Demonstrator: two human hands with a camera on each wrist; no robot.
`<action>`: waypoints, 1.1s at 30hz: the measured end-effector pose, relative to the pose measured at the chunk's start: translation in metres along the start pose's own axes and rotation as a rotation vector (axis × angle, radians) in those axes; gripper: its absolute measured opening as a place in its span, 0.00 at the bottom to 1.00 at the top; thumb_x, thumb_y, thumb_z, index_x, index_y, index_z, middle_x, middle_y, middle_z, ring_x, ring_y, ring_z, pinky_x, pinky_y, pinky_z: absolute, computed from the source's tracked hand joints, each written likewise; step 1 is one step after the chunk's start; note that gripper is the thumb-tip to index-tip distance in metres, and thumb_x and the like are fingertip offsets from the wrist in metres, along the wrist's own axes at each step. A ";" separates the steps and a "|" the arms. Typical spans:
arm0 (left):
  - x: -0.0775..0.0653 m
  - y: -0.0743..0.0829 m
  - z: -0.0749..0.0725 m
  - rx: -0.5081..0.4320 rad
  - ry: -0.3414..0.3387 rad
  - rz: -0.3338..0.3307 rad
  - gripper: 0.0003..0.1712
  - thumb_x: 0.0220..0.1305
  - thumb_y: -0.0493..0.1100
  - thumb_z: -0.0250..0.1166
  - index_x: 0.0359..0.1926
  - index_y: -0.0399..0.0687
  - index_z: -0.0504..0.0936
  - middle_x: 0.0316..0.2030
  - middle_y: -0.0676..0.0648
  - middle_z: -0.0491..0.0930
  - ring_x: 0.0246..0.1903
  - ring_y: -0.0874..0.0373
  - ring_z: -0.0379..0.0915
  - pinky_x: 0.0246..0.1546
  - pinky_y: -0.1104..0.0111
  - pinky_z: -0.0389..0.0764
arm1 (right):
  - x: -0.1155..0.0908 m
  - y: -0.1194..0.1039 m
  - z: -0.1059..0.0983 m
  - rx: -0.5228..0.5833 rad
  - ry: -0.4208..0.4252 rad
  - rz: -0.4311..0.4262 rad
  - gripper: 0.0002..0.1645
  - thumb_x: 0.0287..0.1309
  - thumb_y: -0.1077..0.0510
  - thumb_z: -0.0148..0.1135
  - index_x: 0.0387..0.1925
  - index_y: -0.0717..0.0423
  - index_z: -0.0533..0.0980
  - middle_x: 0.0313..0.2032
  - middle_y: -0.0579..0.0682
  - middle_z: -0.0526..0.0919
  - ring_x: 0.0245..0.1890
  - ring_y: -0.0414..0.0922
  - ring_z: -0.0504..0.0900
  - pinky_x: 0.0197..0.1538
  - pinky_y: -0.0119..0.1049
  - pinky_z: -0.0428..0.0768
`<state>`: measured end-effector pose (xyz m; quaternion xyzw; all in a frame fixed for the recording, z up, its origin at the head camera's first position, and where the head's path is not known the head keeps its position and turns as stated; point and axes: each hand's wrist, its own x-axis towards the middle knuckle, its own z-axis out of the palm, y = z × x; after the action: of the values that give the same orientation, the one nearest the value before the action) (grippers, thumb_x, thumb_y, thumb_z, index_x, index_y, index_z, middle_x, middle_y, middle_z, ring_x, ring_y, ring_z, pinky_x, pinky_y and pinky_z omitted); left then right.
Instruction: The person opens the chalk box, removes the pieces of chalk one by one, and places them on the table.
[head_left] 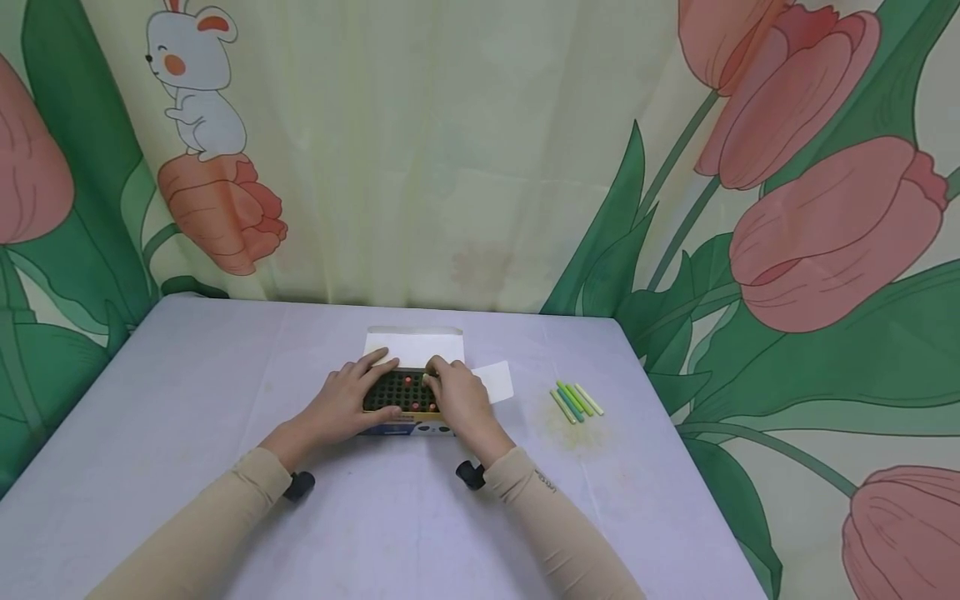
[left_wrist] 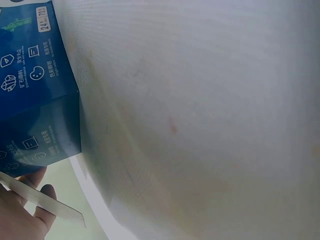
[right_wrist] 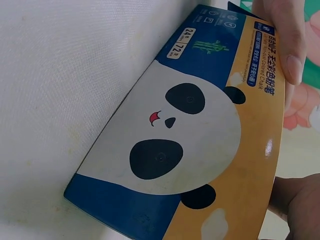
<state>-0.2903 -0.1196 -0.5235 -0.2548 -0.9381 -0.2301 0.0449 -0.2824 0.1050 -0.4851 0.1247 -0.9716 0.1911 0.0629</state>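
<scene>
The box is standing near the middle of the worktop, its white lid leaning open at the far side and a white flap sticking out on the right. Inside, a black holder is showing rows of round holes, and a few red and orange chalks are sitting in it.

The left hand is gripping the box at its left end. Its fingers are spreading apart toward the far edge, while the thumb is lying over the near edge. The right hand is working over the right part of the holder, its fingers bending together and pinching a small yellow-green chalk, of which only the end is showing.

More green, teal and pale yellow sticks are lying side by side on the worktop, right of the box and apart from it.

In the right wrist view, the box front is showing a panda on blue and orange. In the left wrist view, its blue side is carrying white icons.

Beige sleeves are covering both arms, and a black device is sitting at each wrist. Behind the worktop, a curtain is displaying tulips and a rabbit.
</scene>
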 end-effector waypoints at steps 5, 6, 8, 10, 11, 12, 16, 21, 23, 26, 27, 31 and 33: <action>0.000 0.001 -0.001 0.001 0.001 -0.001 0.49 0.66 0.70 0.64 0.80 0.56 0.62 0.80 0.45 0.54 0.63 0.39 0.69 0.56 0.38 0.69 | 0.000 0.000 0.000 -0.003 0.004 -0.003 0.10 0.76 0.47 0.58 0.51 0.43 0.79 0.34 0.47 0.83 0.27 0.40 0.77 0.26 0.33 0.72; 0.000 0.001 -0.001 0.000 0.001 -0.001 0.49 0.66 0.70 0.64 0.80 0.56 0.62 0.80 0.45 0.54 0.63 0.39 0.69 0.56 0.38 0.69 | 0.000 0.001 0.000 -0.005 0.005 -0.007 0.10 0.76 0.47 0.57 0.51 0.43 0.79 0.33 0.47 0.82 0.27 0.40 0.76 0.26 0.33 0.72; 0.000 0.002 -0.001 0.000 -0.002 -0.002 0.49 0.66 0.70 0.64 0.80 0.56 0.62 0.80 0.45 0.54 0.63 0.39 0.68 0.56 0.38 0.69 | 0.000 0.001 -0.001 -0.004 0.012 -0.018 0.10 0.76 0.48 0.57 0.50 0.44 0.79 0.32 0.47 0.82 0.27 0.40 0.76 0.26 0.33 0.72; 0.001 0.002 -0.001 -0.002 -0.004 -0.005 0.49 0.66 0.70 0.64 0.80 0.56 0.62 0.80 0.45 0.54 0.64 0.39 0.68 0.57 0.38 0.69 | 0.000 0.002 -0.001 0.003 0.019 -0.032 0.09 0.76 0.48 0.57 0.50 0.45 0.78 0.30 0.46 0.81 0.26 0.40 0.75 0.25 0.33 0.72; 0.001 0.002 -0.002 -0.001 -0.006 -0.006 0.49 0.66 0.70 0.64 0.80 0.56 0.62 0.80 0.45 0.54 0.64 0.39 0.68 0.57 0.38 0.69 | 0.000 0.002 -0.002 0.003 0.022 -0.038 0.09 0.77 0.48 0.57 0.49 0.45 0.78 0.30 0.47 0.81 0.25 0.40 0.75 0.25 0.34 0.72; 0.001 0.002 -0.002 0.000 -0.006 -0.008 0.49 0.66 0.70 0.64 0.80 0.56 0.62 0.80 0.45 0.54 0.64 0.39 0.68 0.57 0.38 0.69 | 0.000 0.002 -0.002 0.008 0.023 -0.043 0.09 0.77 0.49 0.56 0.50 0.46 0.78 0.29 0.47 0.80 0.25 0.40 0.75 0.25 0.34 0.72; 0.001 0.003 -0.002 -0.003 -0.006 -0.014 0.49 0.66 0.70 0.65 0.80 0.56 0.62 0.80 0.45 0.54 0.64 0.39 0.68 0.57 0.38 0.68 | 0.000 0.002 -0.003 0.020 0.024 -0.047 0.10 0.78 0.48 0.55 0.51 0.46 0.77 0.28 0.47 0.80 0.23 0.41 0.74 0.24 0.34 0.71; 0.001 0.003 -0.001 -0.009 -0.010 -0.022 0.50 0.66 0.71 0.65 0.80 0.57 0.61 0.81 0.46 0.53 0.64 0.40 0.67 0.58 0.38 0.67 | 0.000 0.003 -0.003 0.025 0.028 -0.046 0.12 0.79 0.48 0.52 0.52 0.47 0.76 0.25 0.45 0.77 0.20 0.40 0.72 0.22 0.33 0.69; 0.001 0.003 -0.001 -0.012 -0.009 -0.024 0.50 0.65 0.71 0.65 0.80 0.57 0.61 0.81 0.46 0.53 0.64 0.40 0.67 0.58 0.38 0.67 | 0.001 0.003 -0.003 0.034 0.031 -0.046 0.12 0.80 0.48 0.51 0.53 0.48 0.75 0.23 0.45 0.76 0.19 0.40 0.71 0.22 0.33 0.68; 0.001 0.003 0.000 -0.011 -0.008 -0.025 0.50 0.65 0.71 0.65 0.80 0.57 0.61 0.81 0.46 0.53 0.65 0.39 0.67 0.58 0.38 0.67 | 0.001 0.004 -0.004 0.048 0.036 -0.044 0.12 0.80 0.49 0.50 0.54 0.48 0.74 0.21 0.44 0.74 0.18 0.39 0.71 0.21 0.32 0.67; 0.001 0.002 0.000 -0.012 -0.007 -0.025 0.50 0.65 0.71 0.65 0.80 0.57 0.61 0.81 0.46 0.53 0.65 0.39 0.67 0.58 0.38 0.67 | 0.001 0.004 -0.004 0.051 0.039 -0.044 0.11 0.81 0.49 0.49 0.54 0.48 0.73 0.21 0.45 0.74 0.18 0.39 0.70 0.21 0.32 0.66; 0.001 0.001 0.001 -0.007 -0.007 -0.022 0.50 0.65 0.70 0.65 0.80 0.57 0.61 0.81 0.45 0.52 0.65 0.39 0.67 0.58 0.38 0.67 | 0.001 0.004 -0.005 0.050 0.048 -0.044 0.12 0.81 0.49 0.47 0.55 0.49 0.72 0.20 0.45 0.73 0.16 0.39 0.70 0.20 0.31 0.65; 0.001 0.001 0.001 -0.007 -0.006 -0.019 0.50 0.66 0.70 0.65 0.80 0.57 0.61 0.81 0.45 0.52 0.65 0.39 0.67 0.58 0.38 0.67 | 0.002 0.004 -0.005 0.059 0.051 -0.042 0.12 0.82 0.50 0.47 0.55 0.49 0.71 0.19 0.46 0.73 0.16 0.39 0.69 0.19 0.31 0.65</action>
<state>-0.2908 -0.1180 -0.5242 -0.2466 -0.9399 -0.2329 0.0392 -0.2847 0.1104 -0.4816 0.1420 -0.9608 0.2214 0.0882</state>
